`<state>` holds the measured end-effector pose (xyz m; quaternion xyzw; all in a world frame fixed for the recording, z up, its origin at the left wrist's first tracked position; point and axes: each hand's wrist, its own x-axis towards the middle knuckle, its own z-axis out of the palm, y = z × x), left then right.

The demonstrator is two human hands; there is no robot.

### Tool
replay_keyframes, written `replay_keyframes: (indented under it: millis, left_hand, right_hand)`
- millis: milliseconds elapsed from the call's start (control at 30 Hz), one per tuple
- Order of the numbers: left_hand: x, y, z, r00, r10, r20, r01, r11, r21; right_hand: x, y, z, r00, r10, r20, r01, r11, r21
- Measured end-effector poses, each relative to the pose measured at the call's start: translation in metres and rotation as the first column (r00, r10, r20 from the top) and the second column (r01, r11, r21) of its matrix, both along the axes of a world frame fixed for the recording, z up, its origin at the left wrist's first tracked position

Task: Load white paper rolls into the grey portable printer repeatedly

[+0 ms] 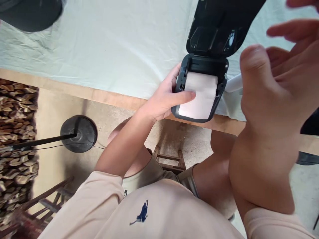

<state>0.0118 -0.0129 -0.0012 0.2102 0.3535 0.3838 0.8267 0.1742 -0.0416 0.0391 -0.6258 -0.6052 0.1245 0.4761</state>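
Observation:
A black portable label printer (220,87) is tilted at the table's front edge, its hinged lid (221,26) swung up and back. Inside its bay lies a white paper roll (201,86). My left hand (171,94) grips the printer's left side, the thumb resting on the paper and the other fingers behind the case. Raised close to the camera on the right, my right hand (281,73) holds nothing and its fingers are spread. Partly hidden behind that hand is a white cylinder (233,83) on the table.
A pale cloth (104,49) covers the wooden-edged table (119,99). A dark round object (35,15) sits at its far left. Below are a round black stand base (79,132), a wooden stool (171,159), a wooden chair (47,202) and stacked firewood (17,132).

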Motion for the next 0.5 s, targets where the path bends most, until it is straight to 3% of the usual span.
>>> replay_keyframes:
  millis: [100, 233, 300, 400, 500]
  left_hand:
    - [0.002, -0.002, 0.003, 0.998, 0.063, -0.003, -0.063, 0.991, -0.121]
    - [0.0, -0.003, 0.0, 1.0, 0.024, 0.007, -0.023, 0.997, -0.077]
    - [-0.001, -0.003, -0.003, 0.999, 0.02, 0.029, -0.019, 0.999, -0.025]
    - [-0.004, -0.002, -0.005, 0.994, 0.002, 0.106, -0.011, 0.996, 0.088]
    - [-0.004, -0.001, -0.004, 0.99, 0.046, 0.132, -0.052, 0.998, 0.047]
  right_hand:
    - [-0.007, 0.004, 0.0, 0.995, 0.103, -0.011, -0.103, 0.995, -0.006]
    - [-0.018, 0.004, 0.005, 0.984, 0.139, -0.114, -0.12, 0.98, 0.158]
    - [-0.02, 0.002, 0.006, 0.976, 0.136, -0.169, -0.117, 0.986, 0.116]
    - [-0.021, -0.002, 0.001, 0.974, 0.213, -0.075, -0.213, 0.977, 0.01]
    - [-0.021, -0.002, -0.004, 0.972, 0.235, 0.001, -0.234, 0.969, -0.078]
